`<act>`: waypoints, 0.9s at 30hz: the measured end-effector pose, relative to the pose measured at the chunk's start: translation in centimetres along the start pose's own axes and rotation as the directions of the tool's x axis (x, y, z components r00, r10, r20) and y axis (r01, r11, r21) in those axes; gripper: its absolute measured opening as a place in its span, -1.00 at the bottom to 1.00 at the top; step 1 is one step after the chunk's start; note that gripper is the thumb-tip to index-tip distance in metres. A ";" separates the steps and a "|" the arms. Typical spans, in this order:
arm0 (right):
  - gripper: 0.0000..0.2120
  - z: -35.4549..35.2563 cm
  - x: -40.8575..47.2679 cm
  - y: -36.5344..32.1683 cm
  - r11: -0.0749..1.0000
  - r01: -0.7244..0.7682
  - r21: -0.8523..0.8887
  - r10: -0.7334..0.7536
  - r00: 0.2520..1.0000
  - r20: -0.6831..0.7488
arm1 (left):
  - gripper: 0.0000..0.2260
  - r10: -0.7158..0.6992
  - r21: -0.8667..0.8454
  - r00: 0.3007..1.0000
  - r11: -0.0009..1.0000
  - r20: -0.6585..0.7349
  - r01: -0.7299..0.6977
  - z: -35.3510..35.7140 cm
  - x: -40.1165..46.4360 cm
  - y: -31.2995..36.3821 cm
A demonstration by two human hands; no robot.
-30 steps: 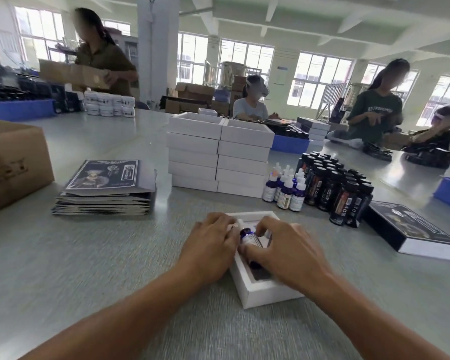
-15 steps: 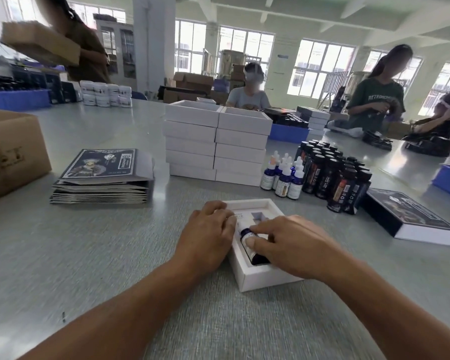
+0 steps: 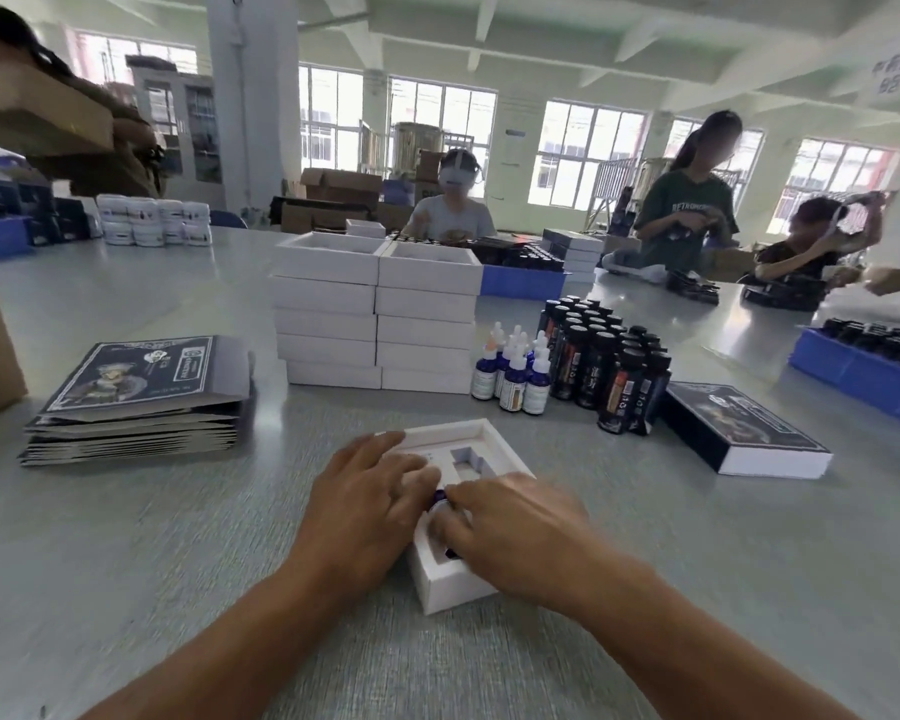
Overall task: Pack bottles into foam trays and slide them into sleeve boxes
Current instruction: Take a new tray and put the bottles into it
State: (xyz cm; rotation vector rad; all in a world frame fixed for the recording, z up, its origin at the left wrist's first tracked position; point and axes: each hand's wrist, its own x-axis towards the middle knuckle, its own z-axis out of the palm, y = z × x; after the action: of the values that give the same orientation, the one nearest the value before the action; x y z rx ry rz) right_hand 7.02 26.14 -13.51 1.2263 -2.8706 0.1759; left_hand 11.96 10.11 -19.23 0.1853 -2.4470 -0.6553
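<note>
A white foam tray [image 3: 440, 584] lies flat on the table under both hands, its empty cut-out pocket just beyond the fingertips. A small blue bottle [image 3: 440, 495] lies on its side in the tray's long slot, mostly hidden between the hands

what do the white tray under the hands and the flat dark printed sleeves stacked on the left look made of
White cut-out tray: likely foam, matte, with thick walls and crisp recesses. Stack of flat dark printed sleeves: probably thin card, slightly glossy print on top, grey unprinted layered edges.
</note>
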 end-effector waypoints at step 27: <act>-0.61 1.6 7.6 19.1 0.551 -0.472 0.689 0.788 0.565 -0.243 | -0.66 0.226 -0.240 0.972 0.949 0.071 -0.203 1.5 1.7 0.3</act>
State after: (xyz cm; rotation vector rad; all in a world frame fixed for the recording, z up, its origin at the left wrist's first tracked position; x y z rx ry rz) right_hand -11.95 33.55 -16.50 -0.0906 -2.6152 1.2297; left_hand 9.71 10.50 -19.30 -0.2087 -2.4127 -0.8603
